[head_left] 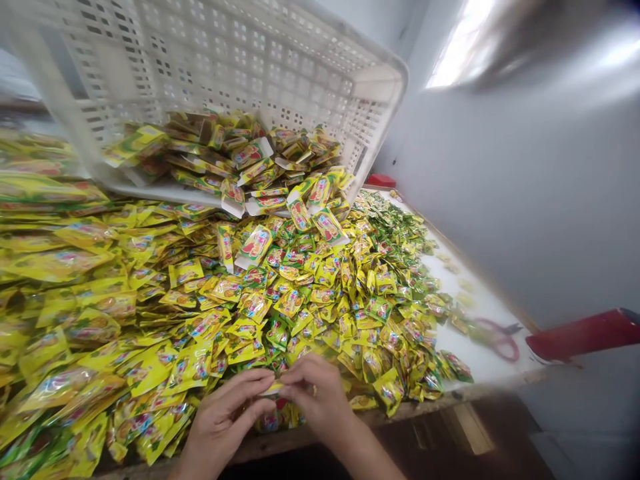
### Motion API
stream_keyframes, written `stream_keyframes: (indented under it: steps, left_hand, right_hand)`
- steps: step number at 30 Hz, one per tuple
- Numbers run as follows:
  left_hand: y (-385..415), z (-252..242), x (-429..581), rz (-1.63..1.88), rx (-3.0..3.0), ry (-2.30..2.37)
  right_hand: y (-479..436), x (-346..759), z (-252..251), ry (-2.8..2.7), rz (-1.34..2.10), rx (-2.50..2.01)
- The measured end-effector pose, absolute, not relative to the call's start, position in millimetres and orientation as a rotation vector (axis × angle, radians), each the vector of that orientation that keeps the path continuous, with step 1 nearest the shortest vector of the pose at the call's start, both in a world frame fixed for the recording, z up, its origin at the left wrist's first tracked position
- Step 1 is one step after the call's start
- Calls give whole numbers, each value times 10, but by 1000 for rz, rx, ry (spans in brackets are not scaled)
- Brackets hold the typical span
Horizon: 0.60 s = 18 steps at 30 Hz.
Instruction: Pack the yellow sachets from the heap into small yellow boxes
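Observation:
My left hand (225,417) and my right hand (317,397) meet at the near edge of the table, fingers pinched together on one small yellow sachet (274,389). A big heap of small yellow-green sachets (320,293) covers the table in front of them. Flat yellow folding cartons (255,245) spill out of a tipped white plastic crate (240,60) behind the heap.
Larger yellow packets (65,267) are piled on the left. Red-handled scissors (497,337) lie on the white tabletop (480,300) at the right, near a red object (583,333) sticking in from the right. A grey wall (525,200) runs along the table's right side.

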<state>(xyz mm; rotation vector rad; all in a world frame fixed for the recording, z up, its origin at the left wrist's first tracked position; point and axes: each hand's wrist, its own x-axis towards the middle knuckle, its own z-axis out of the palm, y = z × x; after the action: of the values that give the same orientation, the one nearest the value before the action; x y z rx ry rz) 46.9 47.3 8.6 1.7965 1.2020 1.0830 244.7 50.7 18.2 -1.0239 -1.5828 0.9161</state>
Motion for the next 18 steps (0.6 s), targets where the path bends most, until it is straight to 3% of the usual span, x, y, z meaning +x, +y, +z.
stream_keyframes:
  steps: [12,18]
  left_hand:
    - [298,-139,532,1024,1800,1179]
    - [145,70,377,1160,1650,1422]
  right_hand:
    - [192,2384,55,-1674,702,-1031]
    - [1175,2217,535,-1568,727,-1474]
